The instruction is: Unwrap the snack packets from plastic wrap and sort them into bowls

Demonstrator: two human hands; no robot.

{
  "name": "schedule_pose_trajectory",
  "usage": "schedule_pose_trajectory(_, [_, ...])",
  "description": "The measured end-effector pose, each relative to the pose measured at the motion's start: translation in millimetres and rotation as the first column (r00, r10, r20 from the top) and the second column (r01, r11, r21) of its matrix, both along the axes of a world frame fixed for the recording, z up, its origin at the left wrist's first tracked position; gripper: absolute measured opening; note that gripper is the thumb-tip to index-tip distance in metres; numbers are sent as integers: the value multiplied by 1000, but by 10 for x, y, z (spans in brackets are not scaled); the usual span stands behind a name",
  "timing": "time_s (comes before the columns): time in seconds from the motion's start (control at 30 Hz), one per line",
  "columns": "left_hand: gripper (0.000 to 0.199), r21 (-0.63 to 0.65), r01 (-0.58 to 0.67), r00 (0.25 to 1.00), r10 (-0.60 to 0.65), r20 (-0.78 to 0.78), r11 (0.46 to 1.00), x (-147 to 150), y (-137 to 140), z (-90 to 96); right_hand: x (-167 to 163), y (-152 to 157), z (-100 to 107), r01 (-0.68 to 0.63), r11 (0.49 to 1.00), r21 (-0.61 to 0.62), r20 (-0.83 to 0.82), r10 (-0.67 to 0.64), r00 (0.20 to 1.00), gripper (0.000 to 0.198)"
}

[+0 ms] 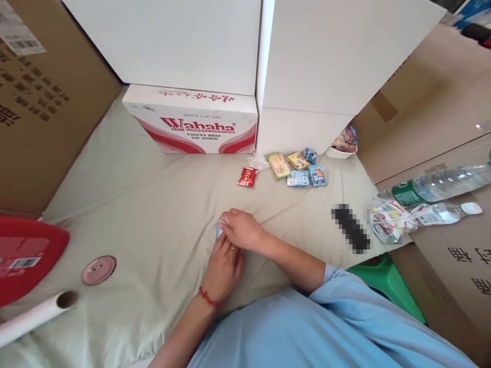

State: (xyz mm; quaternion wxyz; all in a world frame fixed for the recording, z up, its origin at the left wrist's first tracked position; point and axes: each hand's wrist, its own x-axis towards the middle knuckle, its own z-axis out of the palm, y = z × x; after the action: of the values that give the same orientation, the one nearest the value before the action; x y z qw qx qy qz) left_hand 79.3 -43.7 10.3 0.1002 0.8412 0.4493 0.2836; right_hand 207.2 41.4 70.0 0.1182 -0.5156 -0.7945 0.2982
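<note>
A small blue and white packet [219, 230] shows its edge at my fingertips, most of it hidden beneath my hands. My right hand [243, 230] is closed over its upper end, fingers bent in a pinch. From below, my left hand [224, 266], with a red cord at the wrist, has its fingers pressed together on the same packet. Both hands touch each other low over the pale sheet [161, 204]. Beyond them lie a red snack packet [247, 176], a yellow-green packet [278, 166], a yellow packet [298, 161] and several blue packets [297, 178].
A Wahaha water carton [195, 122] and white boxes [307, 56] stand at the back. To the left are a pink round lid [98, 270], a white tube [34, 318] and a red object [30, 255]. Plastic bottles [441, 186] and a blurred dark object [351, 228] lie right.
</note>
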Motion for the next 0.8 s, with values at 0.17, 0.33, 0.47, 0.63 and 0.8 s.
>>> schedule_pose_trajectory(0.17, [35, -18, -119, 961, 119, 250, 993, -562, -195, 151, -104, -131, -43, -127, 991, 37, 188, 118, 975, 15])
schedule_pose_trajectory(0.33, [12, -84, -425, 866, 432, 251, 901, -899, -362, 123, -119, -287, -145, -205, 949, 239, 275, 136, 952, 46])
schedule_pose_trajectory(0.47, [13, -28, -472, 862, 468, 196, 881, -841, -376, 53, -67, -357, -192, -141, 958, 250, 276, 70, 959, 35])
schedule_pose_trajectory(0.63, [13, 54, -402, 908, 390, 151, 914, -726, -356, -20, 419, -338, -191, 137, 949, 284, -60, -125, 990, 32])
schedule_pose_trajectory(0.8, [13, 2, -382, 920, 381, 92, 924, -682, -333, -174, 1419, 99, -172, 578, 808, -113, -534, -540, 650, 28])
